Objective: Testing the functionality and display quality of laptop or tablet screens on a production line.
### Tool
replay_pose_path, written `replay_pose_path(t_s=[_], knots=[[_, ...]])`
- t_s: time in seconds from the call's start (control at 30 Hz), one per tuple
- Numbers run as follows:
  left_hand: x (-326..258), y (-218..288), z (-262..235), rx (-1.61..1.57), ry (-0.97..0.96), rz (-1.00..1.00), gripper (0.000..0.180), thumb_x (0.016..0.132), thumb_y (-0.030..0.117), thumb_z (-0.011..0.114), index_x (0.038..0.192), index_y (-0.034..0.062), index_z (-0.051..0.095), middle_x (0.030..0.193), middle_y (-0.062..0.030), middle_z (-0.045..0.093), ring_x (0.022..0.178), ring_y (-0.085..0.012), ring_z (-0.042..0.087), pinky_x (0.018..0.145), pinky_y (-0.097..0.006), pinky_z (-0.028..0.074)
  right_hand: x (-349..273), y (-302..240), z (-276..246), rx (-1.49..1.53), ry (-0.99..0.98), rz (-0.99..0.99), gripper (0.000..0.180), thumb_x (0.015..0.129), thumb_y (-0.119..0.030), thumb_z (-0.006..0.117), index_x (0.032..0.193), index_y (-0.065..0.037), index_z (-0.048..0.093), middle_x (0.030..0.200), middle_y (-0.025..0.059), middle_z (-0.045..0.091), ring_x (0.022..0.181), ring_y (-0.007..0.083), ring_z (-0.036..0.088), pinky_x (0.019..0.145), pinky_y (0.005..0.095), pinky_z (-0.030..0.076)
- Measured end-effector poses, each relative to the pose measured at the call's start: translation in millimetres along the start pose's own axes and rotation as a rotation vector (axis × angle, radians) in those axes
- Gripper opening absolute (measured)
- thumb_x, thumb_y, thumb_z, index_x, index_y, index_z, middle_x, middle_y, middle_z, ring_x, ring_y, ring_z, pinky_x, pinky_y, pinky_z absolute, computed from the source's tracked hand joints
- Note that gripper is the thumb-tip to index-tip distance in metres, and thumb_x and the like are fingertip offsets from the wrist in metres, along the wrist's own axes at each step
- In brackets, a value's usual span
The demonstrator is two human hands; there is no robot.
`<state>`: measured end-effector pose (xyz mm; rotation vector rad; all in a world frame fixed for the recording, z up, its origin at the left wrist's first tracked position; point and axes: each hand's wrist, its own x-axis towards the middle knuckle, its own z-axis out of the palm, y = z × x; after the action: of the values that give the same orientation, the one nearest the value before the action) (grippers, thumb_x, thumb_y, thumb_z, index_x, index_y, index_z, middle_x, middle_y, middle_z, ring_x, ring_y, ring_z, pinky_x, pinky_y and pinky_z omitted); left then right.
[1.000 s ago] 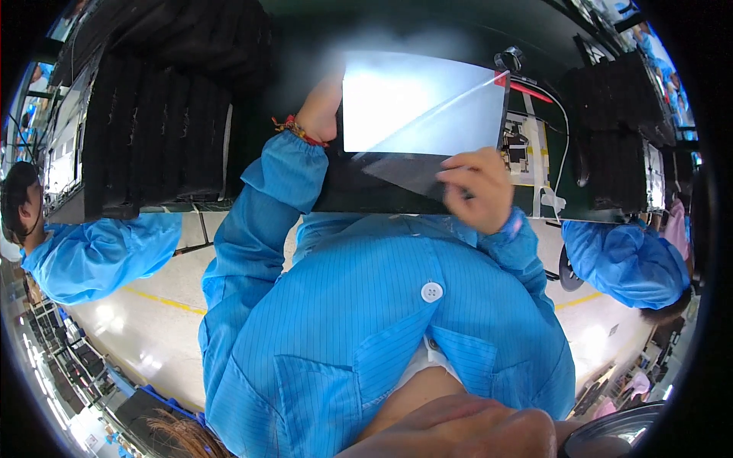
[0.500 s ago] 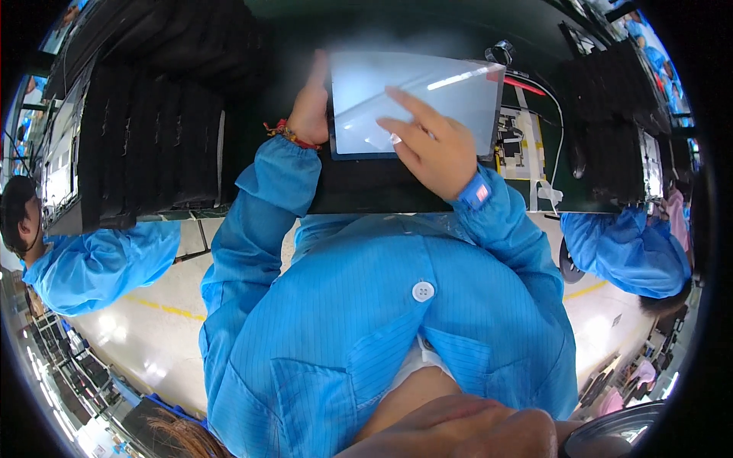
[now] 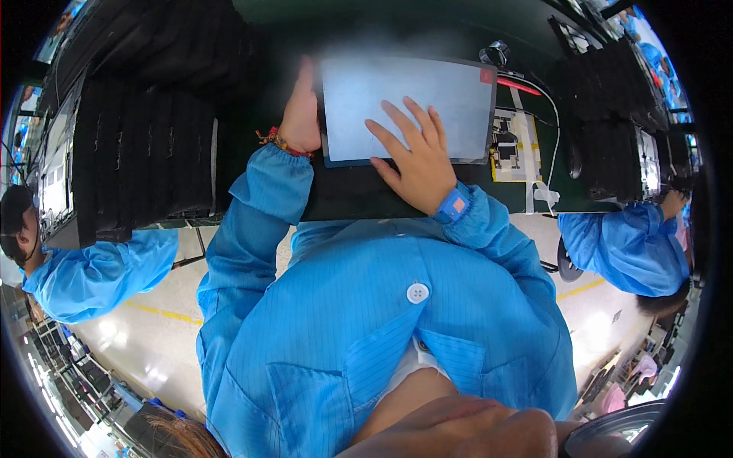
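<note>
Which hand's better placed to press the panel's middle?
Right, likely: the right hand is spread over the panel, near its middle; the left hand is beside its left edge.

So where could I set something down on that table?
Bare table shows beyond the panel, and a narrow strip between the left hand and the left black stack. Right of the panel is crowded: circuit board, white tape, cable.

A pinstriped blue smock [image 3: 343, 278] has a white button [image 3: 418, 293]; a red-and-yellow bracelet [image 3: 282, 143] sits by the left hand [image 3: 301, 116], a blue wristband [image 3: 452, 206] by the right hand [image 3: 418, 158].
</note>
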<state>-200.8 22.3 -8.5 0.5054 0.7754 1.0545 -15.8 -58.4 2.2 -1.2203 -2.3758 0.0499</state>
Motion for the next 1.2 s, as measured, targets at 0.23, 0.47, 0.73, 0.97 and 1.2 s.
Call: replay_pose_path(t_s=[0.23,0.47,0.73,0.97,1.2], knots=[[8,-5,-8,0.066,0.031,0.055,0.063,0.09,0.056,0.023,0.127,0.0081,0.04,0.124,-0.0147,0.046,0.111,-0.0285,0.047,0.092,-0.042,0.039,-26,50,-34,-0.079,0.149,0.216,0.043,0.074,-0.015,0.064,0.116,-0.012,0.052,0.126,0.0142,0.042,0.121,0.0351,0.034,0.098,0.0463,0.03],[0,-1,5,0.004,0.035,-0.001,0.059,0.091,0.053,0.025,0.126,0.0082,0.041,0.124,-0.0124,0.046,0.111,-0.0278,0.046,0.091,-0.042,0.04,-62,80,-44,-0.003,0.256,0.343,0.032,0.077,-0.006,0.059,0.109,-0.005,0.054,0.121,0.0142,0.047,0.112,0.0319,0.044,0.094,0.0384,0.036],[9,-2,-12,-0.071,0.062,0.02,0.051,0.09,0.048,0.036,0.119,0.0076,0.047,0.114,-0.0085,0.053,0.104,-0.023,0.051,0.086,-0.035,0.043,-83,84,-38,0.075,0.315,0.131,0.011,0.071,-0.003,0.061,0.079,-0.002,0.053,0.102,0.0135,0.059,0.105,0.0318,0.05,0.089,0.0404,0.039],[-1,6,4,-0.079,0.087,0.008,0.051,0.091,0.047,0.035,0.12,0.006,0.046,0.117,-0.0101,0.051,0.106,-0.0251,0.05,0.088,-0.036,0.041,-83,81,-40,0.071,0.279,0.088,0.01,0.069,-0.004,0.062,0.068,-0.003,0.052,0.098,0.0096,0.061,0.105,0.0307,0.05,0.085,0.0399,0.039],[4,2,-5,-0.022,0.107,0.064,0.05,0.092,0.045,0.033,0.12,0.0046,0.046,0.118,-0.011,0.051,0.105,-0.0252,0.05,0.089,-0.035,0.04,-82,80,-39,0.037,0.26,0.107,0.01,0.072,-0.005,0.06,0.066,-0.002,0.053,0.097,0.0088,0.062,0.106,0.0302,0.05,0.085,0.0392,0.039]])
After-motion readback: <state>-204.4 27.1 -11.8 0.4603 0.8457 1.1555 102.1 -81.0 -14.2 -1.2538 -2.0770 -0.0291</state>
